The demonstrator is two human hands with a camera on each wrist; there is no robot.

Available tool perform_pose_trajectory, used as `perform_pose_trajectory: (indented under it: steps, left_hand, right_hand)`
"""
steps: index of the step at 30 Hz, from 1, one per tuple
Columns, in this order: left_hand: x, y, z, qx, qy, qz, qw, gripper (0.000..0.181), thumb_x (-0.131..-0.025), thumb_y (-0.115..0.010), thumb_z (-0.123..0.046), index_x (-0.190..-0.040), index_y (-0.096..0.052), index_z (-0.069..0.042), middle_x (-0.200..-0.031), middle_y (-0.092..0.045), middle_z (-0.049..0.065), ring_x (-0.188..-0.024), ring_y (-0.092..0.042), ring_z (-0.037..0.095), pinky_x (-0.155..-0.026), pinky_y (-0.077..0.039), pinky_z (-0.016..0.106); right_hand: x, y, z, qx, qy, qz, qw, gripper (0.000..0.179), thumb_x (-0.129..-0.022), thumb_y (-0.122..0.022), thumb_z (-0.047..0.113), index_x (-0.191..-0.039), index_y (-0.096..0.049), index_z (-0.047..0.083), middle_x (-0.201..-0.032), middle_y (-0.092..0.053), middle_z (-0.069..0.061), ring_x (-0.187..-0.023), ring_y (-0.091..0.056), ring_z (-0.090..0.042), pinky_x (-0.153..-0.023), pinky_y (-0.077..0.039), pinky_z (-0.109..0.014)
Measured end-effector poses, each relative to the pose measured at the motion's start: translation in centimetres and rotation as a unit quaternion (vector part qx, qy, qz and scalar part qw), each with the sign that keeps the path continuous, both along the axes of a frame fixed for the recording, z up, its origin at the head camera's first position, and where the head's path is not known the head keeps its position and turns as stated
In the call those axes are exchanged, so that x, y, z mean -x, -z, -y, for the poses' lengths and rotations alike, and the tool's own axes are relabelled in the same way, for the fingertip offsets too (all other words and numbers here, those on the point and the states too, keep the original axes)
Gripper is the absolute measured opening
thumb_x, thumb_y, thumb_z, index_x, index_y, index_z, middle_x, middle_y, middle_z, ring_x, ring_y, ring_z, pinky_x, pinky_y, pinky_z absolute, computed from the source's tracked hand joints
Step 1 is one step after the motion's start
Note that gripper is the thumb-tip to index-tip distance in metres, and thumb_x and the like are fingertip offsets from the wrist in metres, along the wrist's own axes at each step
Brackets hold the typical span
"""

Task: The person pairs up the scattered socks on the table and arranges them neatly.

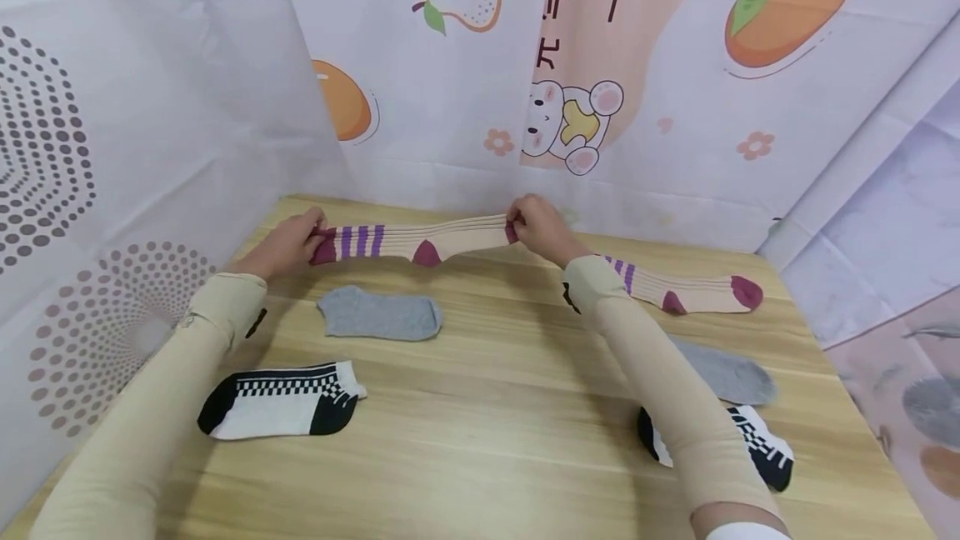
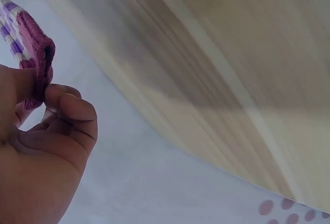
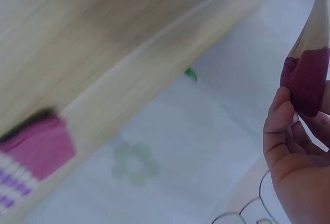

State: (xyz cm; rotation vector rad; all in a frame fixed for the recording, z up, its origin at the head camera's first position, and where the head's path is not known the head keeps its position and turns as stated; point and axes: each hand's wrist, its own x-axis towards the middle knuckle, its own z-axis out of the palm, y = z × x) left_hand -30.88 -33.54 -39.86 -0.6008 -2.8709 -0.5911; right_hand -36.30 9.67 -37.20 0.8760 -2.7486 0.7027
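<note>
A long cream sock [image 1: 472,234] with purple stripes and maroon cuff, heel and toe is stretched sideways near the back of the wooden table. My left hand [image 1: 288,242] pinches its maroon cuff [image 2: 38,54] between thumb and fingers. At the other end my right hand [image 1: 542,226] pinches the maroon toe [image 3: 309,80]. A matching striped sock [image 1: 705,293] lies flat to the right, its cuff end partly behind my right sleeve in the head view. Nearer me on the left lies a grey sock [image 1: 382,315].
A black-and-white checkered sock [image 1: 277,402] lies at the front left. On the right, my forearm partly covers another grey sock [image 1: 731,373] and another checkered sock [image 1: 765,448]. Printed curtains [image 1: 420,140] hang behind and beside the wooden table [image 1: 480,457].
</note>
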Motion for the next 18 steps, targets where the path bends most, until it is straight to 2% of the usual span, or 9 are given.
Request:
perform_pose_trajectory:
  steps: [5,11,18]
  left_hand:
    - [-0.5,-0.7,-2.0,0.002,0.013,0.000,0.9999,0.007,-0.098,-0.050,0.004,-0.100,-0.045,-0.001,-0.084,-0.053,0.015,-0.076,-0.048,0.028,-0.069,-0.041,0.042]
    - [-1.1,-0.9,-4.0,0.005,0.028,0.011,0.9995,0.008,-0.098,-0.050,0.004,-0.101,-0.045,-0.001,-0.086,-0.054,0.014,-0.080,-0.049,0.028,-0.071,-0.043,0.042]
    - [-2.0,-1.1,-5.4,0.015,0.031,0.044,0.9984,0.010,-0.099,-0.051,0.002,-0.104,-0.046,-0.004,-0.095,-0.057,0.015,-0.087,-0.053,0.028,-0.075,-0.046,0.042]
  right_hand:
    - [-1.5,0.0,-2.4,-0.011,0.001,-0.008,0.9999,0.018,-0.087,-0.054,-0.007,-0.093,-0.071,-0.004,-0.092,-0.066,-0.016,-0.088,-0.058,-0.028,-0.082,-0.050,-0.041]
    - [-3.9,0.3,-5.2,-0.015,0.006,-0.006,0.9998,0.015,-0.090,-0.056,-0.006,-0.089,-0.070,0.000,-0.088,-0.064,-0.011,-0.086,-0.054,-0.025,-0.080,-0.048,-0.038]
    - [-6.1,-0.1,-7.4,-0.014,0.026,-0.023,0.9993,0.013,-0.089,-0.057,-0.007,-0.093,-0.069,-0.003,-0.091,-0.063,-0.014,-0.088,-0.057,-0.027,-0.081,-0.051,-0.041]
